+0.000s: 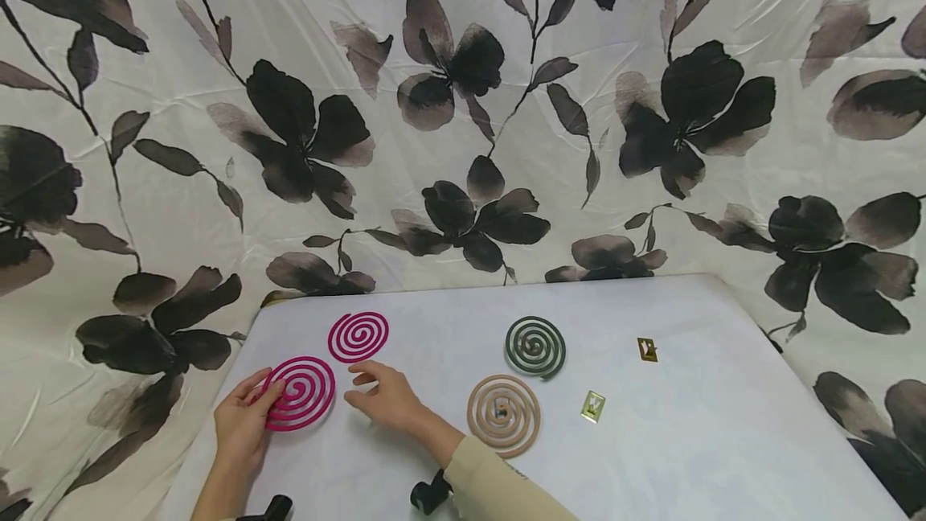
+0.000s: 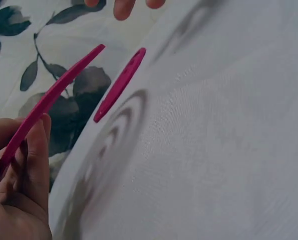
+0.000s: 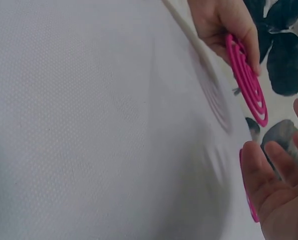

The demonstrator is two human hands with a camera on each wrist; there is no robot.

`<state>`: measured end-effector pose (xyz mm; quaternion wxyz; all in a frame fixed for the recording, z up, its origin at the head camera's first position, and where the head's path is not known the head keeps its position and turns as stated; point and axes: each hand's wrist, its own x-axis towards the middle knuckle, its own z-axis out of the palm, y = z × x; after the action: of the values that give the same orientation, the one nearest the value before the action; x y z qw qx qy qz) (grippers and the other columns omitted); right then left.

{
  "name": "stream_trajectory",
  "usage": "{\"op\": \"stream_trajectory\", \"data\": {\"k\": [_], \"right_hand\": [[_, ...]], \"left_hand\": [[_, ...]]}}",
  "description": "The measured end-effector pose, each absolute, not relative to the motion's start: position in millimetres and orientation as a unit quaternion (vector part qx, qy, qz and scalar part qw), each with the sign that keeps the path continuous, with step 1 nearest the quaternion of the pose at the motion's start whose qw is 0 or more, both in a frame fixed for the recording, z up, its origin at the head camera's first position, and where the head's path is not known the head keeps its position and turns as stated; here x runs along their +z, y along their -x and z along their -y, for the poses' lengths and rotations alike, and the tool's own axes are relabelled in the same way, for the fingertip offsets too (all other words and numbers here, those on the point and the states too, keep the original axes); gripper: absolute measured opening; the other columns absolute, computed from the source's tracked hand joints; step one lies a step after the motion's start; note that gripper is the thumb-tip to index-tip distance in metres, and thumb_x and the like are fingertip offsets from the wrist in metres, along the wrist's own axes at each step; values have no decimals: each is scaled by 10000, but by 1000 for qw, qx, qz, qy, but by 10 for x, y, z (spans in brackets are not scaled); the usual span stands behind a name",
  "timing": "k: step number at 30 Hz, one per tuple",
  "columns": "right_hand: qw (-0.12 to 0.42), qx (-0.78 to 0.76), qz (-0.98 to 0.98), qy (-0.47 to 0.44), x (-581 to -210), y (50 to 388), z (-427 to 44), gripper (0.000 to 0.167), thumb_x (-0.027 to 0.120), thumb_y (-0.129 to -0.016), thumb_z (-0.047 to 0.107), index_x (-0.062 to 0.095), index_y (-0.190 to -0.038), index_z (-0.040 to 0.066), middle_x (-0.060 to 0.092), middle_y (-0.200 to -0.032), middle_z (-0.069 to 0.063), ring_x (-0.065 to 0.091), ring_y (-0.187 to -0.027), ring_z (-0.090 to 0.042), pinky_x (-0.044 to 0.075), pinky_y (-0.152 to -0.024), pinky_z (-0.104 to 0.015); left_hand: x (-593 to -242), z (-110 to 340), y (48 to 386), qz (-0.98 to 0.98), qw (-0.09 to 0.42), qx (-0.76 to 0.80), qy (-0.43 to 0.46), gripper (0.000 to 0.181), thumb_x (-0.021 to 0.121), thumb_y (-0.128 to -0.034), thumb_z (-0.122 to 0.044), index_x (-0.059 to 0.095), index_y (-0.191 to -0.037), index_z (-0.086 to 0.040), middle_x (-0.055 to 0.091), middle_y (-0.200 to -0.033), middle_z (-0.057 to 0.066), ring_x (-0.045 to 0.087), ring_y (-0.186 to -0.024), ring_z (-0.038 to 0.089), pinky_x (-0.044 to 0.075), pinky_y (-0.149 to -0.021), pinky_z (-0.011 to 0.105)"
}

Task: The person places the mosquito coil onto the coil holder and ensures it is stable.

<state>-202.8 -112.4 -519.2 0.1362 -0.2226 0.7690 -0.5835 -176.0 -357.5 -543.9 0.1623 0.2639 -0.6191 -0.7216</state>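
Fingers of my left hand [image 1: 242, 428] are clamped on a pink coil [image 1: 304, 392], thumb on the near face, and I've got it tilted, clear of the tabletop [image 1: 723, 441]. Over to my right hand [image 1: 387, 400]: nothing in it, thumb and fingers apart, poised just beside a second pink coil [image 1: 358, 337], which lies on the tabletop toward its far left corner. I read this as the handling step for the pink pair, one up, one down; the next move, I'd say, calls for a light pinch at the rim, since coils this thin may snap.

Further out, here's the count: one green coil [image 1: 534, 348], one tan coil [image 1: 515, 412] nearer me, so four coils altogether. A bit at the tan one's middle is too small to name. Off right, two metal plates: one pale [image 1: 593, 406], one gold [image 1: 647, 350]. Behind everything, flowered cloth [image 1: 550, 38].
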Motion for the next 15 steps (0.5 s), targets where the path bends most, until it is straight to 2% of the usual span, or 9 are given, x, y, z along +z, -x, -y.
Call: {"op": "stream_trajectory", "data": {"k": [9, 15], "right_hand": [[150, -604, -756, 202, -5263, 2035, 1127, 430, 699, -906, 195, 591, -1319, 143, 646, -1138, -30, 631, -804, -61, 530, -615, -219], [161, -622, -739, 202, -5295, 2034, 1119, 435, 697, -908, 166, 584, -1327, 152, 647, -1132, -59, 663, -739, -122, 535, -586, -229]], "left_hand": [[-5412, 3452, 1751, 645, 151, -702, -260, 615, 808, -804, -201, 549, -1323, 4, 693, -856, -107, 660, -819, 23, 525, -704, 165], [-5375, 3366, 1753, 659, 134, -694, -257, 624, 796, -815, -249, 546, -1342, -26, 684, -892, -125, 655, -836, 4, 514, -733, 155]]}}
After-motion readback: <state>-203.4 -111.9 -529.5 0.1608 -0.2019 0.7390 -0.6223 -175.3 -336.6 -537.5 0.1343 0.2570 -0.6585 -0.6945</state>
